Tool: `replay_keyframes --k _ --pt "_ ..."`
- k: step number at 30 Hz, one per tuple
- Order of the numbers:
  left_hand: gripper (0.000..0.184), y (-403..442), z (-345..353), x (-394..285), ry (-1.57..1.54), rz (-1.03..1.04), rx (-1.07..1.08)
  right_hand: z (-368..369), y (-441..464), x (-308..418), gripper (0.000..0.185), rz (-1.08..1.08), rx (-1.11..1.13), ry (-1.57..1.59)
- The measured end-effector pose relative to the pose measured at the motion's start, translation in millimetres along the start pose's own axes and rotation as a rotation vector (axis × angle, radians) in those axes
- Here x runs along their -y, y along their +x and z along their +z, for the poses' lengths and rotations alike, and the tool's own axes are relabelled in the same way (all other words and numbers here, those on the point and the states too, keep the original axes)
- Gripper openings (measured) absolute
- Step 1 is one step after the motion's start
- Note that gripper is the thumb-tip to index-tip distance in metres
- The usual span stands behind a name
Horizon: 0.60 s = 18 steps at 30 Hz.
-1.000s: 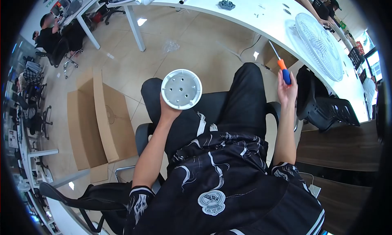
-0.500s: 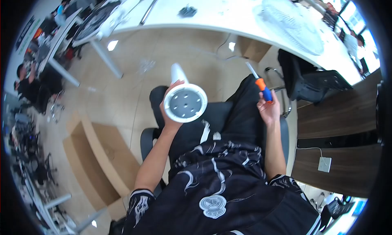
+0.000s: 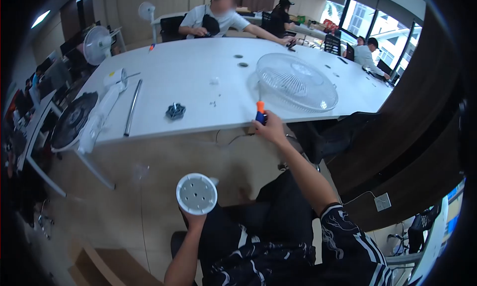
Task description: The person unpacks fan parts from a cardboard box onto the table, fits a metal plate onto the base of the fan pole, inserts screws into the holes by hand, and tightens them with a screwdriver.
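Observation:
My left hand (image 3: 193,217) is wrapped round a white round part (image 3: 197,194) with a grey, holed disc facing up, above my lap. A screwdriver (image 3: 260,107) with an orange and blue handle is gripped in my right hand (image 3: 270,126), at the near edge of the white table (image 3: 184,137). Its shaft points away, beside a clear fan grille (image 3: 298,82) lying on the table. Left of it are a dark knobbed part (image 3: 175,111), several small screws (image 3: 213,104) and a metal tube (image 3: 133,107).
A white fan body (image 3: 102,109) and a dark round part (image 3: 74,121) lie at the table's left end. A person (image 3: 213,20) reaches over the far side. An open cardboard box (image 3: 109,268) stands on the floor at lower left. A black chair (image 3: 333,137) is at right.
The view has tilted up toward the table. My right hand has moved forward with the screwdriver to the table's edge. My left hand still holds the white part over my lap.

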<state>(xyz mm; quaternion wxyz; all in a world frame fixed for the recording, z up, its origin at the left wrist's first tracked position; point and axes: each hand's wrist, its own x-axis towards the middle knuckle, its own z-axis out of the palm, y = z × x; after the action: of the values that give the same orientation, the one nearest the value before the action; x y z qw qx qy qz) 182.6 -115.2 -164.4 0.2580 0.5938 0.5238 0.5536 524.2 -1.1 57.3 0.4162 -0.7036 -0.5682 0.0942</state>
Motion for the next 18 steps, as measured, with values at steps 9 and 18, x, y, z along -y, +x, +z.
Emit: replay_keyframes --k 9,18 --pt "0.099 1 6 -14 -0.097 -0.007 0.059 39 90 -32 0.036 -0.024 -0.188 -0.358" --pt "0.067 7 -2 -17 -0.262 0.106 -0.08 45 101 -40 0.034 -0.091 -0.218 -0.367"
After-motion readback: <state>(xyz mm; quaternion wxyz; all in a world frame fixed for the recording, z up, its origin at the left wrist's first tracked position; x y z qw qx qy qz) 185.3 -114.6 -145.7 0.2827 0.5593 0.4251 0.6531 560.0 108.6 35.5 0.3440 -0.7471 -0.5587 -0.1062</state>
